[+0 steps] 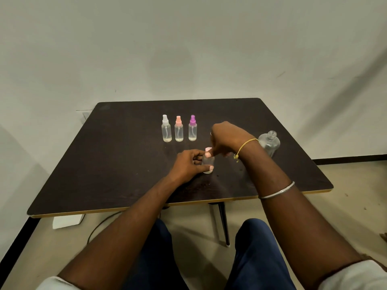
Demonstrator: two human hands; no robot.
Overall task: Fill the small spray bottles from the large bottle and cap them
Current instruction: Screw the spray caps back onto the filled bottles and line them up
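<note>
At table centre, left hand (189,164) grips the fourth small bottle (208,163) upright; right hand (228,136) fingers pinch its pink cap (208,149). Capping step, likely last: three capped bottles (179,128) behind, large bottle (270,143) open at right. Next: twist tight.

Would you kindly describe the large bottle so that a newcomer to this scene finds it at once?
On the dark table, look toward its right side, next to the person's right hand. The large bottle stands upright, clear and squat. Unlike the three slim spray bottles in a row, it has a bare, uncapped threaded neck.
</note>
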